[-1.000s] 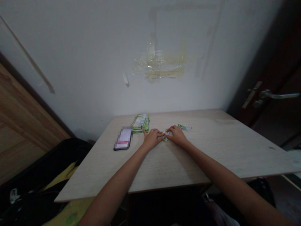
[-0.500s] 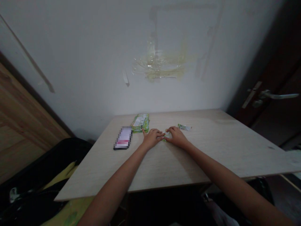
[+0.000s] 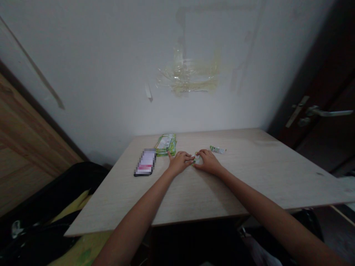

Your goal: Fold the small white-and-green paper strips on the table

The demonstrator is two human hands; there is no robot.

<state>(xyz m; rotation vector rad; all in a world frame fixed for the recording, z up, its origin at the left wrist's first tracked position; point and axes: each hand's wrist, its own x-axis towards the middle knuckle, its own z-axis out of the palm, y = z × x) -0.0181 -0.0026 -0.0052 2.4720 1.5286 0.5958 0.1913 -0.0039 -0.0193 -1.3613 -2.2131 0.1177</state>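
Note:
Between my hands lies a small green-and-white wrapper (image 3: 198,159), flat or folded on the tabletop and mostly covered by fingers. My left hand (image 3: 180,161) has its fingertips on the wrapper's left side, with one outer finger sticking out toward the stack of packets. From the other side, my right hand (image 3: 209,162) curls its thumb and fingers around the wrapper's edges. A narrow green-and-white strip (image 3: 217,150) lies just beyond the right hand. The stack of green-and-white packets (image 3: 165,145) rests behind my left hand.
A phone (image 3: 145,162) with a blurred screen lies left of my hands on the pale wooden table (image 3: 194,203). The wall (image 3: 111,74) rises behind the table's back edge. A dark bag (image 3: 41,236) is at the lower left, and a door handle (image 3: 330,112) at the right.
My right hand's thumb and fingers have shifted slightly on the wrapper, showing more of its pale surface. The left hand, stack, strip and phone look the same.

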